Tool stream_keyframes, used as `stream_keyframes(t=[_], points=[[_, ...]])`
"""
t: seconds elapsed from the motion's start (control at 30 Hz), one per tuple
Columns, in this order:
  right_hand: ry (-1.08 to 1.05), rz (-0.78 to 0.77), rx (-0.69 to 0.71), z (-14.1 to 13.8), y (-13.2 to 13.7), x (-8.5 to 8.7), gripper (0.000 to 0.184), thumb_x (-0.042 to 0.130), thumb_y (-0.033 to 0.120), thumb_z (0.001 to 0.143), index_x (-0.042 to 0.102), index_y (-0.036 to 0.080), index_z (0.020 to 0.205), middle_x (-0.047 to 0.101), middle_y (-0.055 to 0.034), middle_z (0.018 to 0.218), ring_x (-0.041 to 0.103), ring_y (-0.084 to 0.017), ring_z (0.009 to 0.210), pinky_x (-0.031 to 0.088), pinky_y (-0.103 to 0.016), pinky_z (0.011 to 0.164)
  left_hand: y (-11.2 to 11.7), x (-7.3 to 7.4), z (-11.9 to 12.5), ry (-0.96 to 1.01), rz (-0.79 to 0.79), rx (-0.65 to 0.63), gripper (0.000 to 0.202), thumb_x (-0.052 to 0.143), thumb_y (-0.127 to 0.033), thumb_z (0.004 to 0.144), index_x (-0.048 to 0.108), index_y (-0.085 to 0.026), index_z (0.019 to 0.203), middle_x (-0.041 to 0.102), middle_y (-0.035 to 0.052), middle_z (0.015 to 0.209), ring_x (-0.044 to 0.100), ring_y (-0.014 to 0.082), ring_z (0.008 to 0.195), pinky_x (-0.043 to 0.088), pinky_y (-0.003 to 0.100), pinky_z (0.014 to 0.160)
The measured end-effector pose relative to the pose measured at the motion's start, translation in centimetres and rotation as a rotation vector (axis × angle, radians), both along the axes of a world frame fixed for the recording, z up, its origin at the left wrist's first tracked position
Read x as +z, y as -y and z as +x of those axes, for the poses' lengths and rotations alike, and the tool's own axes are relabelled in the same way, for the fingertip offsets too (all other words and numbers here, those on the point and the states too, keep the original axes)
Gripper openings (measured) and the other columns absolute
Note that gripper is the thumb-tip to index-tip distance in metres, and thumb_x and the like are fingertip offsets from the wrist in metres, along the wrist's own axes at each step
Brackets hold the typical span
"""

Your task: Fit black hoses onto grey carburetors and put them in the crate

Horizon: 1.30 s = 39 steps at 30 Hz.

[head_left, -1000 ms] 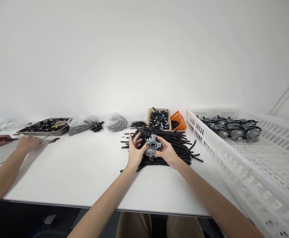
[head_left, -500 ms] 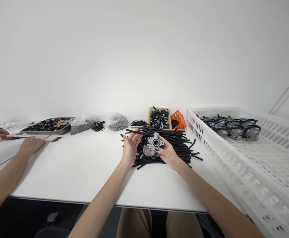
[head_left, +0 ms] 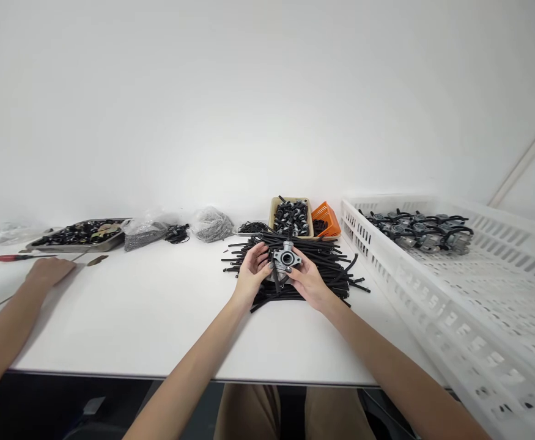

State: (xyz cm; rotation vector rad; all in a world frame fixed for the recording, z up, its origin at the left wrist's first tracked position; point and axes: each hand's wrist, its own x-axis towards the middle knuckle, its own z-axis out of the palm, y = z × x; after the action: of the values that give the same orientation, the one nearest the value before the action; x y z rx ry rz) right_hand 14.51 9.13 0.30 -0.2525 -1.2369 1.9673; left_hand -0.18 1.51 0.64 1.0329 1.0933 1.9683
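Note:
A silvery metal carburetor [head_left: 288, 258] is held over a pile of black rubber hoses [head_left: 338, 260], its round bore turned towards me. My right hand [head_left: 312, 282] is closed on its right side, thumb at the front near the flange. On the other side my left hand [head_left: 250, 275] has its thumb pressed at the carburetor's left edge, with the fingers curled behind. A short black hose [head_left: 276, 280] hangs down by the left thumb; where its upper end sits I cannot tell. The carburetor's lower part is mostly hidden by my hands.
A white perforated crate [head_left: 400, 275] at right holds several carburetors [head_left: 425, 231]. Behind the hoses stand a beige bin [head_left: 273, 215] of parts and an orange basket [head_left: 334, 215]. Leftward are plastic bags [head_left: 212, 225], a metal tray [head_left: 77, 248], a screwdriver [head_left: 13, 258] and a co-worker's hand [head_left: 49, 272].
My left hand has moved right and closed in on the carburetor, which has turned slightly. A short black hose now shows by my left thumb. The co-worker's other hand has let go of the screwdriver.

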Motion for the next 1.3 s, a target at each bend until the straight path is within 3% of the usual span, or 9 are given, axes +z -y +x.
stream_keyframes(t=[0.13, 0.27, 0.37, 0.57, 0.73, 0.87, 1.0, 1.13, 1.3], points=[[-0.011, 0.023, 0.038, 0.2, 0.4, 0.5, 0.077, 0.094, 0.031, 0.057, 0.063, 0.031, 0.128, 0.066, -0.0040, 0.119, 0.061, -0.023, 0.111, 0.055, -0.037, 0.092, 0.3, -0.2, 0.6, 0.049, -0.050, -0.123, 0.092, 0.089, -0.054, 0.057, 0.051, -0.025, 0.136, 0.053, 0.0145, 0.142, 0.055, 0.0305, 0.127, 0.047, 0.044, 0.105], [0.014, 0.108, 0.108, 0.7, 0.5, 0.8, 0.080, 0.094, 0.036, 0.057, 0.062, 0.029, 0.130, 0.066, -0.0057, 0.123, 0.059, -0.026, 0.117, 0.051, -0.039, 0.099, 1.1, -0.4, 1.0, 0.188, -0.142, -0.447, 0.091, 0.089, -0.052, 0.059, 0.047, -0.031, 0.137, 0.065, 0.0103, 0.125, 0.067, 0.0291, 0.108, 0.054, 0.050, 0.094], [0.072, 0.204, 0.118, 1.0, 0.1, 0.6, 0.084, 0.092, 0.041, 0.060, 0.058, 0.026, 0.135, 0.066, -0.0073, 0.124, 0.058, -0.027, 0.120, 0.049, -0.040, 0.101, 1.4, -0.6, 1.0, 0.234, -0.198, -0.534, 0.086, 0.090, -0.044, 0.060, 0.048, -0.031, 0.134, 0.069, 0.0080, 0.116, 0.072, 0.0249, 0.093, 0.058, 0.053, 0.088], [0.112, 0.343, 0.098, 0.6, -0.9, -0.2, 0.094, 0.089, 0.057, 0.057, 0.055, 0.026, 0.139, 0.056, -0.0108, 0.138, 0.055, -0.028, 0.123, 0.047, -0.041, 0.104, 1.2, -0.8, 0.9, 0.226, -0.177, -0.423, 0.081, 0.090, -0.034, 0.061, 0.052, -0.029, 0.133, 0.068, 0.0062, 0.113, 0.070, 0.0183, 0.080, 0.063, 0.036, 0.069], [0.138, 0.567, -0.012, 0.8, -1.7, -0.1, 0.078, 0.083, 0.060, 0.066, 0.061, 0.028, 0.134, 0.036, -0.0106, 0.153, 0.041, -0.030, 0.137, 0.049, -0.039, 0.102, 1.4, -0.1, 1.1, 0.116, -0.136, -0.280, 0.078, 0.087, -0.032, 0.064, 0.053, -0.030, 0.134, 0.068, 0.0041, 0.106, 0.067, 0.0151, 0.074, 0.056, 0.023, 0.055], [0.246, 0.754, -0.176, 1.4, -2.1, 0.3, 0.051, 0.071, 0.053, 0.083, 0.065, 0.030, 0.128, 0.047, -0.0092, 0.144, 0.047, -0.027, 0.130, 0.050, -0.038, 0.096, 1.3, 0.5, 1.3, 0.032, -0.089, -0.093, 0.085, 0.090, -0.033, 0.058, 0.053, -0.025, 0.134, 0.069, 0.0071, 0.113, 0.068, 0.0227, 0.093, 0.058, 0.033, 0.075], [0.259, 0.869, -0.434, 1.6, -1.5, 0.8, 0.028, 0.062, 0.042, 0.092, 0.072, 0.026, 0.112, 0.063, -0.0081, 0.110, 0.060, -0.022, 0.098, 0.051, -0.035, 0.082, 1.3, 0.7, 1.3, -0.202, -0.007, 0.207, 0.082, 0.090, -0.032, 0.059, 0.053, -0.023, 0.133, 0.068, 0.0077, 0.118, 0.064, 0.0245, 0.109, 0.049, 0.039, 0.100], [0.285, 0.972, -0.516, 1.3, -0.7, 0.7, 0.015, 0.064, 0.033, 0.090, 0.074, 0.023, 0.094, 0.063, -0.0054, 0.088, 0.060, -0.020, 0.083, 0.049, -0.034, 0.075, 1.4, 0.7, 1.5, -0.329, -0.034, 0.424, 0.080, 0.089, -0.035, 0.061, 0.053, -0.023, 0.132, 0.064, 0.0084, 0.123, 0.061, 0.0250, 0.113, 0.045, 0.039, 0.103], [0.301, 1.020, -0.527, 1.0, -0.5, 0.3, 0.013, 0.065, 0.031, 0.088, 0.076, 0.025, 0.087, 0.062, -0.0051, 0.086, 0.059, -0.021, 0.081, 0.051, -0.037, 0.078, 1.2, 0.1, 1.6, -0.288, -0.057, 0.459, 0.078, 0.087, -0.032, 0.064, 0.051, -0.023, 0.132, 0.064, 0.0080, 0.120, 0.062, 0.0240, 0.110, 0.045, 0.039, 0.102]])
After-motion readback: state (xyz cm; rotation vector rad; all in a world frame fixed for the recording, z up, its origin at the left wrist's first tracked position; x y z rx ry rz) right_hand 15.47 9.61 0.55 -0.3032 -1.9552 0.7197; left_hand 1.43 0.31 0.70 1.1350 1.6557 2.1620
